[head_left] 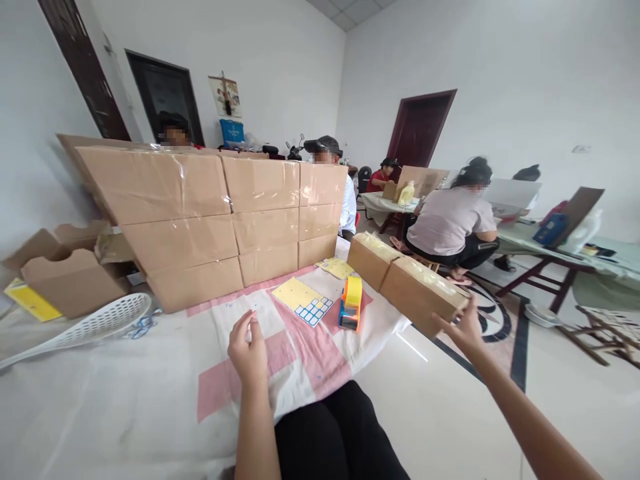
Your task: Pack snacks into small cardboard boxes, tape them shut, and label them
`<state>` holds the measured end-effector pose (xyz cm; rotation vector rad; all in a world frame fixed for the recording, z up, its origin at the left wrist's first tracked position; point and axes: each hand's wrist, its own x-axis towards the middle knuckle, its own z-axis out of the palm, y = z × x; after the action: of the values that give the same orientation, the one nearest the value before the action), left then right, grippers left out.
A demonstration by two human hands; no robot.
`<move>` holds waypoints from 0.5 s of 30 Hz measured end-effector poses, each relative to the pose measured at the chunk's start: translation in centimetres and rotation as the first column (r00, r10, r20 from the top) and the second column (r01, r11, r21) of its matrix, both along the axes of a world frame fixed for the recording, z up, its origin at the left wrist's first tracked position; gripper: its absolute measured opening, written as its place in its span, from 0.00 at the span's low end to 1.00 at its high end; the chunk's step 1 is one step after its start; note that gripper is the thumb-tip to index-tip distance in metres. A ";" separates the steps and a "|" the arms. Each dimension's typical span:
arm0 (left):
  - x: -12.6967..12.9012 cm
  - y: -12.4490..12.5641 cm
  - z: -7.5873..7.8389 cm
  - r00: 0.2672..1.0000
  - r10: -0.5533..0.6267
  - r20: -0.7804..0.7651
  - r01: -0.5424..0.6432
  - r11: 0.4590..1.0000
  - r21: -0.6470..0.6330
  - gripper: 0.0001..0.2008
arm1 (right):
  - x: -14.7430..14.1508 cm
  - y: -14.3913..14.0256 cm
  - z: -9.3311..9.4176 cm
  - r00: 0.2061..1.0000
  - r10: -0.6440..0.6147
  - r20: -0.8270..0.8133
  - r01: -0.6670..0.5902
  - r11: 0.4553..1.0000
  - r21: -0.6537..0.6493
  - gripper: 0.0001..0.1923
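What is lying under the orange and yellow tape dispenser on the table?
The tape dispenser stands on the pink and white checked cloth, beside a yellow sticker sheet. The table surface beneath the cloth is covered and cannot be seen.

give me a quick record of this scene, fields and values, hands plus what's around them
left hand: raised over the checked cloth, fingers curled, holding nothing visible
right hand: gripping the near end of a long taped box
box position: sticks out past the table edge
between hands: tape dispenser, yellow label sheet
behind: wall of stacked cartons
far left: white slotted paddle
background: other people seated at tables
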<state>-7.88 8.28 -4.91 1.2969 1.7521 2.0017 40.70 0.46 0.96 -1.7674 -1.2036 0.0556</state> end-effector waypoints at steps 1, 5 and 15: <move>-0.1 0.0 -0.1 1.000 -0.015 0.000 0.015 1.000 -0.026 0.15 | -0.1 2.3 -0.3 1.000 0.000 0.028 0.000 1.000 -0.009 0.74; -0.2 -0.3 -0.2 0.996 -0.077 0.042 0.082 0.988 -0.129 0.17 | -0.4 10.2 -1.4 0.994 0.004 0.112 0.006 0.996 -0.086 0.81; 0.0 -0.2 -0.4 0.984 -0.152 0.088 0.168 0.959 -0.229 0.17 | -3.0 19.9 -1.6 0.998 -0.046 0.053 0.055 0.982 -0.178 0.80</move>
<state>-7.92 8.04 -5.29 1.2332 1.7301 1.6741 37.73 20.39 -0.66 -1.9656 -1.2190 0.0947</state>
